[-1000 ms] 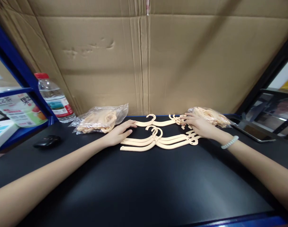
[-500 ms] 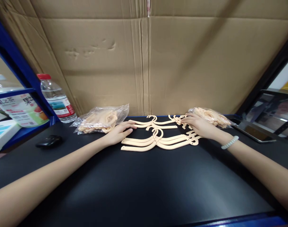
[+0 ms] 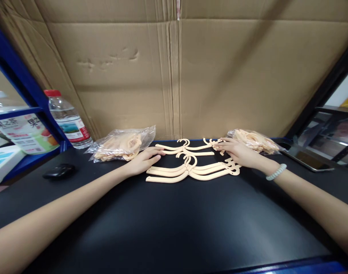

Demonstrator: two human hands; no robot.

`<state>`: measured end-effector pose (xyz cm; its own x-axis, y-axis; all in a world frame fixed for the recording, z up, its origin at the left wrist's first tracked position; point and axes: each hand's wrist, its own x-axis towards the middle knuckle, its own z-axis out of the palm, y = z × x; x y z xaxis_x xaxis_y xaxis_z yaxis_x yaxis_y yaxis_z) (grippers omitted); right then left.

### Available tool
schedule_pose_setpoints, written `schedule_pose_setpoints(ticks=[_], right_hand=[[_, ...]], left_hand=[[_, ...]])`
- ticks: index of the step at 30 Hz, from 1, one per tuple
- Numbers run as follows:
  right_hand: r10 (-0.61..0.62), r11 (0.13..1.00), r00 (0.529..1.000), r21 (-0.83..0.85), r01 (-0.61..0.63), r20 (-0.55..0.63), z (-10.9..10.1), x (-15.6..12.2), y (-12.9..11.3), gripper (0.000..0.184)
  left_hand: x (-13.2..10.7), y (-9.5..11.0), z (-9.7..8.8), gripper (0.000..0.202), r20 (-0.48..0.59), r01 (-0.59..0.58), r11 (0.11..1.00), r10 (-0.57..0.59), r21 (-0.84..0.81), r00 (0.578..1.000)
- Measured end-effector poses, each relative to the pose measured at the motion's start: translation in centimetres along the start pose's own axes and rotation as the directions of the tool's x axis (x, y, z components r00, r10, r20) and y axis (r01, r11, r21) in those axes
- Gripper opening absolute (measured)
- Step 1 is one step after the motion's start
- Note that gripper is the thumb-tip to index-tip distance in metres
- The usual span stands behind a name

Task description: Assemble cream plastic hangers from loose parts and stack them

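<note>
Cream-coloured folding hangers lie in two overlapping groups on the black table [image 3: 176, 224]. My left hand [image 3: 142, 161] rests flat with its fingers stretched out, the fingertips at the left ends of the back hangers [image 3: 201, 153]. Closer to me lie the front hangers [image 3: 166, 179], just right of that hand's thumb. At the back right, my right hand [image 3: 239, 152] reaches with spread fingers over small cream pieces [image 3: 210, 143], its fingertips on them and partly covering them. More flat cream pieces [image 3: 233, 170] with loops lie below that hand, at the front hangers' right ends.
Clear bags of cream parts lie at back left [image 3: 119, 145] and back right [image 3: 255, 141]. A black mouse [image 3: 59, 171] and a water bottle [image 3: 71, 121] are at left. A phone [image 3: 307, 160] lies at right. A cardboard wall [image 3: 128, 76] stands behind.
My right hand has shifted slightly left over the small pieces, covering more of them. My left hand and the hangers look unmoved.
</note>
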<state>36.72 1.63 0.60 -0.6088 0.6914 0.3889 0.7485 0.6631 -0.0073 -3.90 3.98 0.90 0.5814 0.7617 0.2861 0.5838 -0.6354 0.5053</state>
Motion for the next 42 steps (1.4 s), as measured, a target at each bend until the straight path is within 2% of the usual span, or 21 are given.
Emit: schedule_pose_setpoints(ticks=[2, 4, 7, 10, 12, 14, 16, 20, 25, 30, 35, 38, 40, 42], right_hand=[[0.015, 0.999, 0.998, 0.052, -0.012, -0.065, -0.2, 0.0, -0.1, 0.05], [0.082, 0.99, 0.984, 0.127, -0.062, -0.157, -0.5, 0.0, -0.3, 0.041], [0.268, 0.934, 0.919, 0.313, -0.173, -0.291, -0.9, 0.0, -0.8, 0.031], [0.503, 0.771, 0.795, 0.592, -0.236, -0.338, -1.4, 0.1, -1.7, 0.023], [0.624, 0.632, 0.709, 0.746, -0.211, -0.328, -1.7, 0.3, -2.4, 0.024], [0.692, 0.526, 0.654, 0.834, -0.168, -0.305, -1.9, 0.4, -3.0, 0.028], [0.724, 0.457, 0.631, 0.879, -0.135, -0.279, -2.1, 0.6, -3.7, 0.03], [0.722, 0.433, 0.629, 0.897, -0.088, -0.287, -2.4, 0.8, -4.9, 0.029], [0.71, 0.397, 0.662, 0.913, -0.095, -0.24, -2.5, 0.9, -6.0, 0.032], [0.705, 0.422, 0.668, 0.898, -0.124, -0.239, -2.4, 0.6, -6.3, 0.04], [0.683, 0.278, 0.724, 0.951, -0.137, -0.096, -2.1, 0.3, -5.8, 0.05], [0.649, 0.2, 0.76, 0.969, -0.143, -0.021, -2.2, 0.4, -5.6, 0.033], [0.64, 0.154, 0.768, 0.979, -0.132, 0.003, -2.4, 0.5, -5.5, 0.022], [0.645, 0.113, 0.764, 0.986, -0.12, 0.019, -2.6, 0.6, -5.4, 0.022]], left_hand=[[0.0, 0.3, -0.1, 0.04, -0.005, -0.005, 1.0, 0.005, -0.01, 1.0], [0.0, 0.6, -0.2, 0.039, -0.015, -0.015, 1.0, 0.015, -0.021, 1.0], [-0.1, 1.0, -0.4, 0.036, -0.064, -0.024, 0.999, 0.022, -0.035, 0.998], [-0.2, 1.4, -0.6, 0.033, -0.158, -0.025, 0.999, 0.018, -0.043, 0.987], [-0.3, 1.7, -0.6, 0.031, -0.226, -0.015, 0.999, 0.003, -0.051, 0.974], [-0.4, 2.1, -0.5, 0.027, -0.302, 0.0, 0.993, -0.036, -0.118, 0.953], [-0.5, 2.6, -0.3, 0.022, -0.361, 0.005, 0.977, -0.084, -0.214, 0.929], [-0.7, 3.3, 0.0, 0.019, -0.395, 0.019, 0.935, -0.167, -0.354, 0.903], [-0.9, 3.9, 0.4, 0.022, -0.394, 0.056, 0.86, -0.288, -0.506, 0.873], [-1.2, 4.5, 0.8, 0.031, -0.379, 0.069, 0.763, -0.395, -0.643, 0.837], [-1.5, 5.5, 1.0, 0.029, -0.336, 0.048, 0.683, -0.418, -0.729, 0.844], [-1.8, 6.5, 1.2, 0.028, -0.276, 0.055, 0.6, -0.445, -0.798, 0.852], [-2.0, 7.0, 1.3, 0.029, -0.233, 0.084, 0.559, -0.471, -0.825, 0.851], [-2.1, 7.3, 1.3, 0.028, -0.217, 0.106, 0.548, -0.491, -0.83, 0.844]])
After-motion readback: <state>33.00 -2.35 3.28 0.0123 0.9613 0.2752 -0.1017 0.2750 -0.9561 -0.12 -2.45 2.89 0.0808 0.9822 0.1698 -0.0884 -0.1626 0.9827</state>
